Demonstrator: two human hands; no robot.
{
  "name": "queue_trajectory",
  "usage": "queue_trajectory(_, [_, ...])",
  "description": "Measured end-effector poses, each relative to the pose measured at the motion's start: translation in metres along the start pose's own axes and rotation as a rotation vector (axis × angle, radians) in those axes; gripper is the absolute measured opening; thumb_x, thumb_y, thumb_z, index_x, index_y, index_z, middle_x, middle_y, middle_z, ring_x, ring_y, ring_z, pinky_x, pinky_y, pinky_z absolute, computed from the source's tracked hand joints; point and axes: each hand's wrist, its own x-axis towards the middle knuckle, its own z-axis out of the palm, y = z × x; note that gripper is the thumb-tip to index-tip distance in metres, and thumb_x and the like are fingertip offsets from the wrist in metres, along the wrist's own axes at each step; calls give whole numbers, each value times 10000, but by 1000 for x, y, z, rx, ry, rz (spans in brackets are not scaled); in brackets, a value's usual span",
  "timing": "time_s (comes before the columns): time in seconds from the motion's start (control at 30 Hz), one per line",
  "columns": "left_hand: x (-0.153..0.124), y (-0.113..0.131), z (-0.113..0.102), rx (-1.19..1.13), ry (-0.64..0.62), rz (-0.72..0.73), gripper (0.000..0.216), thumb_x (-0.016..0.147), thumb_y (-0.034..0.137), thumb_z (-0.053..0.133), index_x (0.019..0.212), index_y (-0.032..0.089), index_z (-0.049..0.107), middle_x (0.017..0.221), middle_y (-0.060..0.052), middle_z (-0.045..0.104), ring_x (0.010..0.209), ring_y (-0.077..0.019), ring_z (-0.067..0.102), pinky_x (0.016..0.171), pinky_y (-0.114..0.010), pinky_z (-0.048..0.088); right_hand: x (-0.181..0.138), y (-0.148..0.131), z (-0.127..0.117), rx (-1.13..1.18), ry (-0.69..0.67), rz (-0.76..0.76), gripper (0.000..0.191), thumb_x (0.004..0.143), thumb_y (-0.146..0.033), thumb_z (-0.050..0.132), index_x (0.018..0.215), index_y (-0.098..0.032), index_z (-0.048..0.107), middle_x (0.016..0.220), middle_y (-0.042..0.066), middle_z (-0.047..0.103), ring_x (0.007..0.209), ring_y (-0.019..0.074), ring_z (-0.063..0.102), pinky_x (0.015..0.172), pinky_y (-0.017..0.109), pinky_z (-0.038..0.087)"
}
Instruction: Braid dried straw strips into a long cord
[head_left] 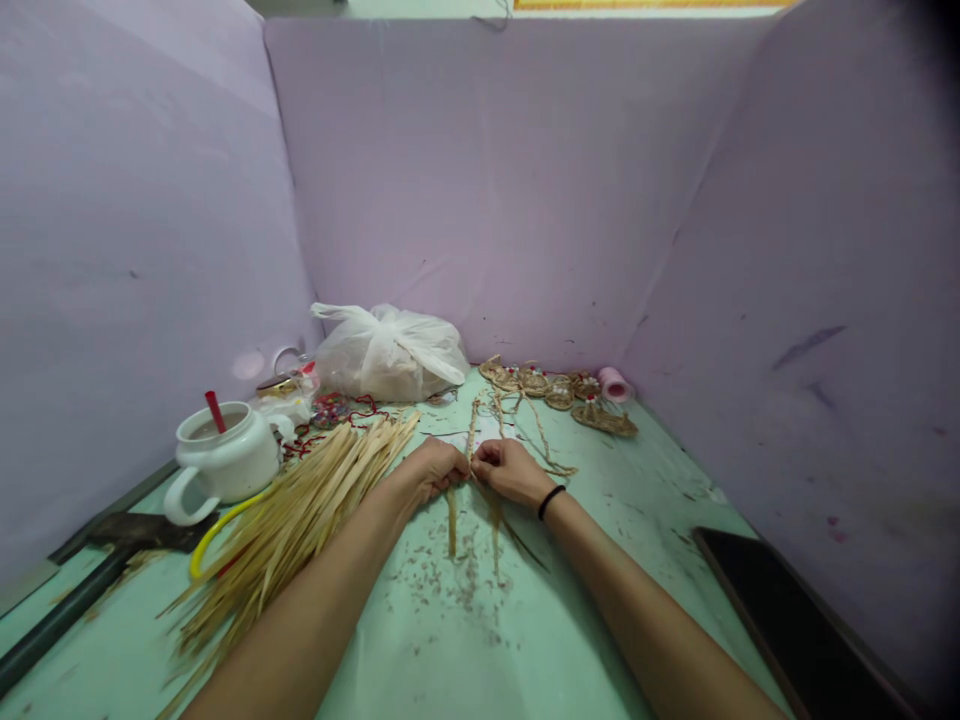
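Pale lilac walls [517, 180] rise on three sides of you, boxing in a mint-green table [637, 520] with scuffs and stains. Your forearms reach forward from the near edge, and your hands meet at the middle. Your left hand [439, 468] and right hand [514, 470] are nearly touching, fingertips of both pinched closed on the near end of a thin braided straw cord [472, 425], which runs away from you across the table; which strand each finger holds is too small to tell. Loose straw ends [451, 525] hang toward you below the hands. You seem to be partway through plaiting; the next crossing would call for one pinch keeping the braid taut while the other guides a loose strand over. For moving, your left elbow side is tight: a broad fan of dry straw [300, 530] lies alongside that forearm, with a hammer [146, 532] and a white pot [240, 460] beyond it near the left wall. On your right there is more room, as far as a dark flat slab [795, 620] along that edge. Toward the back wall, a tied plastic bag [390, 355], some woven straw ornaments [531, 382] and a small pink spool [615, 385] limit forward reach. Smallest are brown crumbs [465, 580] scattered before your hands.
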Motion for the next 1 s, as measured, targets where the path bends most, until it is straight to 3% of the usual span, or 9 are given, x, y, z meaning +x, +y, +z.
queue_trajectory(0.13, [-1,0,3,72,27,28,118,527,117,525,444,132,442,308,48,335,276,-39,225,314,-191,99,-3,-8,-8,-191,26,141,172,623,-264,555,510,-134,553,437,-22,444,438,73,361,414,202,239])
queue_trajectory(0.27, [-1,1,5,70,31,-5,98,529,115,506,451,134,449,304,52,322,275,-37,216,317,-187,98,-7,-19,-10,-36,-86,317,152,595,-215,526,464,-137,527,415,-10,478,398,74,381,400,197,270])
queue_trajectory(0.43, [3,-1,2,-21,-33,-45,222,534,119,493,411,167,314,307,58,288,282,-24,181,325,-185,69,-13,-32,-5,-103,-108,242,142,550,-152,477,482,-136,601,430,7,545,423,93,454,408,189,292])
queue_trajectory(0.63, [7,-8,-6,-52,-114,35,200,522,129,488,431,170,315,332,63,295,286,-23,179,328,-194,49,-15,-34,-6,-225,-97,116,174,580,-166,479,476,-137,615,416,3,540,420,88,447,415,189,295])
queue_trajectory(0.77, [5,-7,-9,-45,-145,54,205,536,141,517,437,163,339,344,72,281,289,-18,177,331,-194,52,-10,-25,-14,-68,-83,174,105,583,-209,577,529,-124,605,442,-8,530,419,71,426,388,172,284])
queue_trajectory(0.9, [3,-5,-11,-67,-209,41,179,551,154,522,459,156,368,363,77,285,295,-12,163,338,-194,47,-8,-28,-14,309,63,423,12,621,-139,557,614,-129,557,529,17,575,457,84,497,398,166,365])
queue_trajectory(1.0, [3,-6,-12,-54,-221,75,200,537,162,530,458,163,347,365,83,267,300,-12,154,341,-196,44,-10,-35,-7,549,-57,513,73,627,-73,507,586,-132,513,490,14,544,437,91,511,398,181,410])
